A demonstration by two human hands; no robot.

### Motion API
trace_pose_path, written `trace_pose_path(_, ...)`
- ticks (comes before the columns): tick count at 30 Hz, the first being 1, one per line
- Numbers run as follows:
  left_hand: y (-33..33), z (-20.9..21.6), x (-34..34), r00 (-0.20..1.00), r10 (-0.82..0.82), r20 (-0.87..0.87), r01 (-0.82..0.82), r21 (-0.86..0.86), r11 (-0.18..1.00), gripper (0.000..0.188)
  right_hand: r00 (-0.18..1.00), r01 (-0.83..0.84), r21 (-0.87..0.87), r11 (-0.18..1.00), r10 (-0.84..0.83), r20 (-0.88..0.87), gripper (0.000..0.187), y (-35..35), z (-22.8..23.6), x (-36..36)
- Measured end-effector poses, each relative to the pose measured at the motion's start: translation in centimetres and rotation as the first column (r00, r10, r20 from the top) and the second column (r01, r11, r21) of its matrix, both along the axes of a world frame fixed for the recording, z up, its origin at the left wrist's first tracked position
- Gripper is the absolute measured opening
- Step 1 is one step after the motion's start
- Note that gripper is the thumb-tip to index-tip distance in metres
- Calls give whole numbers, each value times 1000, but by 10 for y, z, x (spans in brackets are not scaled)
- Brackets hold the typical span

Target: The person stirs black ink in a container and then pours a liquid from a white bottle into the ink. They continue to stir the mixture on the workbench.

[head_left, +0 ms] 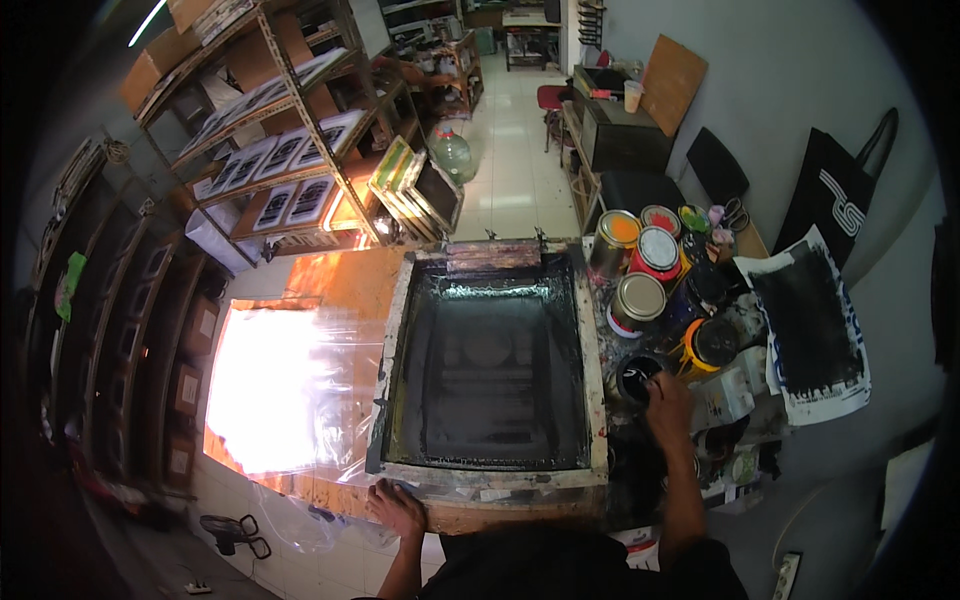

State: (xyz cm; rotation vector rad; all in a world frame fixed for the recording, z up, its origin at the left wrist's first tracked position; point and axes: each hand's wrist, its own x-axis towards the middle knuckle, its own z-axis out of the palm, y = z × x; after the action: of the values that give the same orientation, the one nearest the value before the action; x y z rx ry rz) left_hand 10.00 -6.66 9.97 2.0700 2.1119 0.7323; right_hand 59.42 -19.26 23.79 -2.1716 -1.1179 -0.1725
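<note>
A screen-printing frame lies flat on the wooden table, its mesh dark with black ink and a faint printed pattern showing. My left hand rests at the table's front edge, by the frame's near left corner, fingers stretched out. To the frame's right stands a round pot of black ink. My right hand is at this pot's rim with the fingers closed; what they hold is hidden. Clear plastic sheeting covers part of the table left of the frame, beside a brightly glowing white area.
Several paint tins, including a closed silver-lidded tin and an orange one, crowd the right side. A black-smeared paper lies farther right. Shelves of prints stand at the left; frames lean beyond the table.
</note>
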Motion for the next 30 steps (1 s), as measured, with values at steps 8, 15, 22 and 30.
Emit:
trace_pose_path(8, -3, 5, 2, 1000, -17, 14, 17, -4, 1000, 42, 991, 94, 164, 982, -109, 81, 8, 16, -5, 16)
trace_pose_path(15, -2, 6, 2, 1000, -1, 20, 1, 1, 1000, 41, 999, 39, -28, 999, -39, 24, 6, -3, 16, 1)
trace_pose_path(22, 0, 8, 2, 999, -33, 8, 33, -26, 999, 41, 994, 109, 239, 965, -98, -57, 10, 21, -13, 9)
trace_pose_path(30, -3, 9, 4, 1000, -17, -25, 16, -33, 999, 41, 997, 53, -31, 998, -52, 57, 6, -6, 17, 12)
